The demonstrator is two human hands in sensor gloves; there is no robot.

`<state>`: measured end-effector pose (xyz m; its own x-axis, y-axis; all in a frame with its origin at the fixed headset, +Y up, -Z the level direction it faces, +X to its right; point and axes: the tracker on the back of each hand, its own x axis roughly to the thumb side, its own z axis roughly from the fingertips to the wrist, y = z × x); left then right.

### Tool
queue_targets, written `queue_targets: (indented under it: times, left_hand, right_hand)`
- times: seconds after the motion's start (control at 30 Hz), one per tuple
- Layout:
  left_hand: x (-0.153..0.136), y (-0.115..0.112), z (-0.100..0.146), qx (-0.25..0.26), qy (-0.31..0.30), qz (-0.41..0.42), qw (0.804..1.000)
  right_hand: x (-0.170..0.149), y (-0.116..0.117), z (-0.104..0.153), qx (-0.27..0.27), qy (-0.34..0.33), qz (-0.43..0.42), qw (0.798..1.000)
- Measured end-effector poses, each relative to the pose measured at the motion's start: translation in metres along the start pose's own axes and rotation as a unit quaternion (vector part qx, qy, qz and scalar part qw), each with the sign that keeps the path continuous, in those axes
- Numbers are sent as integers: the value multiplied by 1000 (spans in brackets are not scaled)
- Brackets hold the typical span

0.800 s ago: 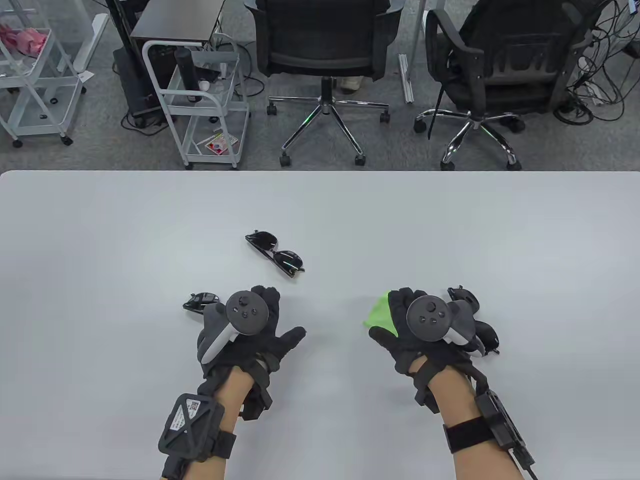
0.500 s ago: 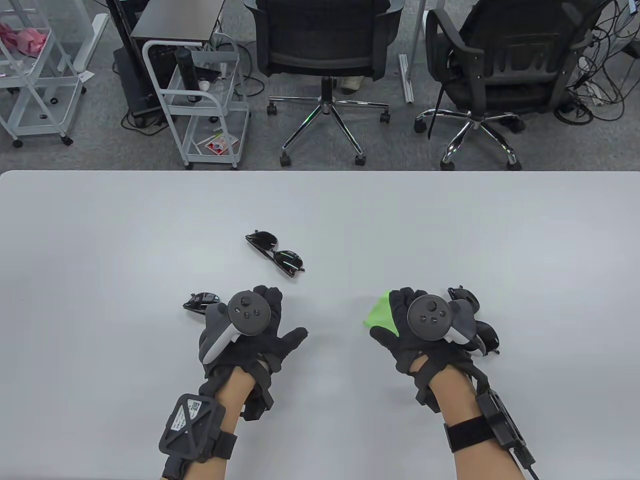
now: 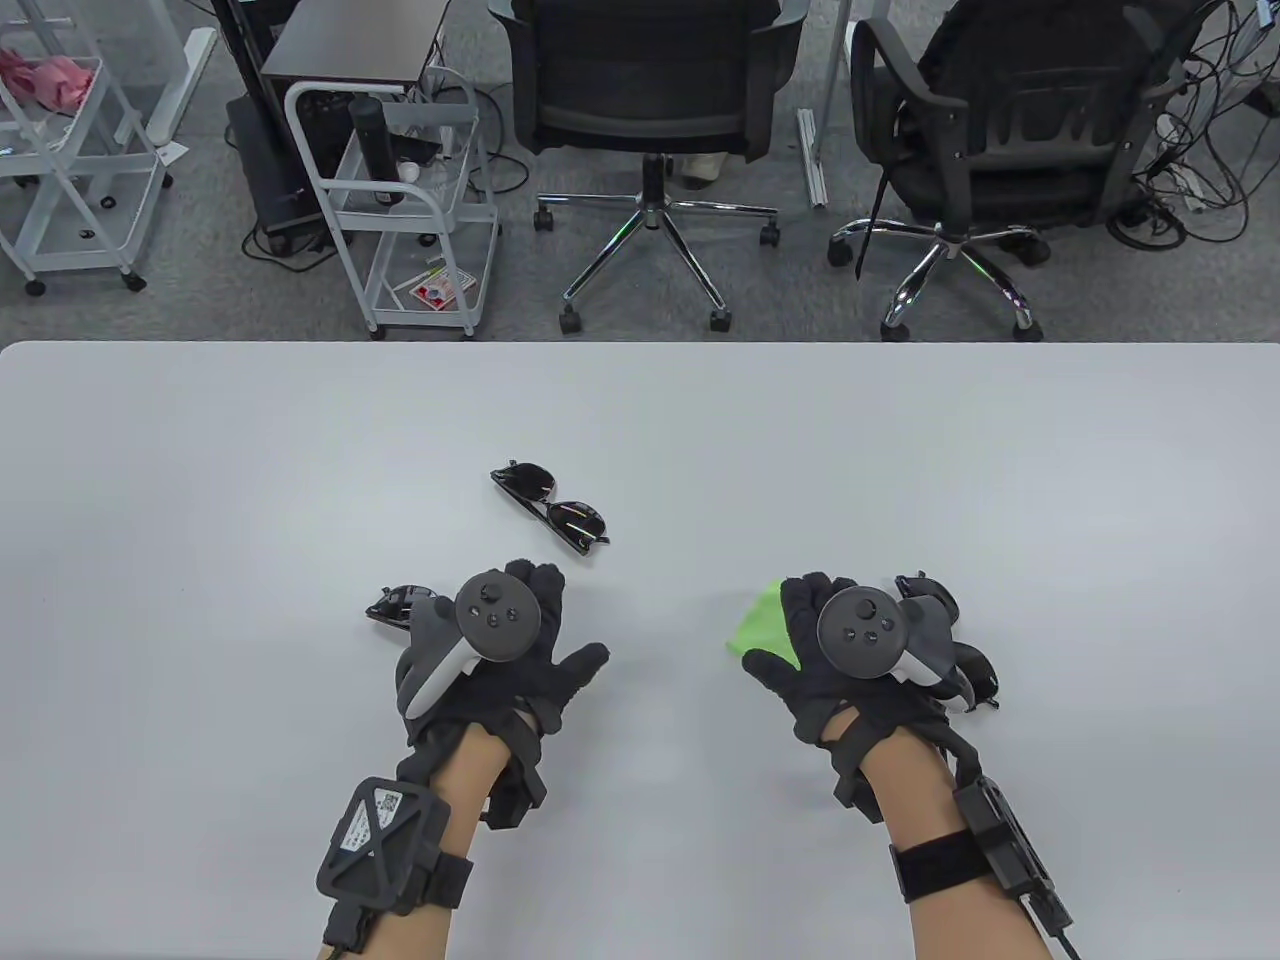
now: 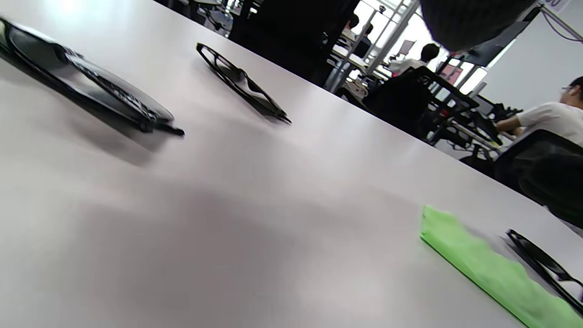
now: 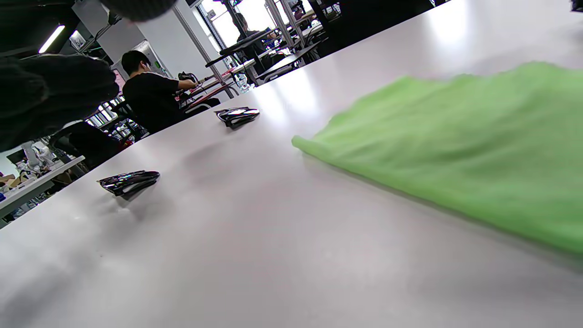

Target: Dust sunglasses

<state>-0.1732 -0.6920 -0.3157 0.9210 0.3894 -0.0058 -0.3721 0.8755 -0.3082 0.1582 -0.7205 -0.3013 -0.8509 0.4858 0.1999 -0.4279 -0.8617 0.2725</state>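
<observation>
Left hand: the left hand (image 3: 500, 660) rests low on the table (image 3: 200, 520), palm down, fingers spread and thumb out to the side — it holds nothing.
Right hand: the right hand (image 3: 840, 650) lies over the green cloth (image 3: 762, 625); whether its fingers grip the cloth or only rest on it cannot be told.
Middle sunglasses: the folded sunglasses (image 3: 551, 506) lie on the table ahead of the left hand, apart from both hands.
Left sunglasses: a second pair (image 3: 398, 603) sits just beside the left hand's outer edge, partly hidden by it.
Right sunglasses: a third pair (image 3: 950, 640) lies beside the right hand, partly under the tracker.
Cloth: flat on the table, its far-left corner showing past the right hand's fingers — the left wrist view shows it next to the third pair.
</observation>
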Motion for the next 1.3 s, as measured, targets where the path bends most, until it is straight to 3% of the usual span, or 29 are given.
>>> queue_targets:
  times: [0.13, 0.23, 0.33, 0.6, 0.9, 1.07, 1.2, 1.3]
  left_hand:
    - [-8, 15, -8, 20, 27, -91, 995]
    - [-27, 12, -20, 36, 54, -215, 974]
    - [-50, 3, -34, 29, 90, -280, 955]
    - [-88, -6, -44, 28, 139, -286, 948]
    - [-87, -7, -43, 64, 142, -327, 932]
    - [-71, 7, -33, 104, 109, -223, 963]
    - [-40, 17, -18, 129, 40, -54, 989]
    - [-17, 13, -8, 103, -9, 70, 992]
  right_hand:
    - [-1, 0, 2, 1, 1, -6, 1000]
    - [-1, 0, 2, 0, 1, -5, 1000]
    - [-1, 0, 2, 0, 2, -8, 1000]
    - [-1, 1, 0, 8, 0, -4, 1000]
    - [1, 2, 0, 8, -6, -4, 1000]
    - [8, 2, 1, 7, -23, -4, 1000]
    - [24, 2, 1, -15, -55, -19, 998]
    - [41, -2, 2, -52, -88, -67, 993]
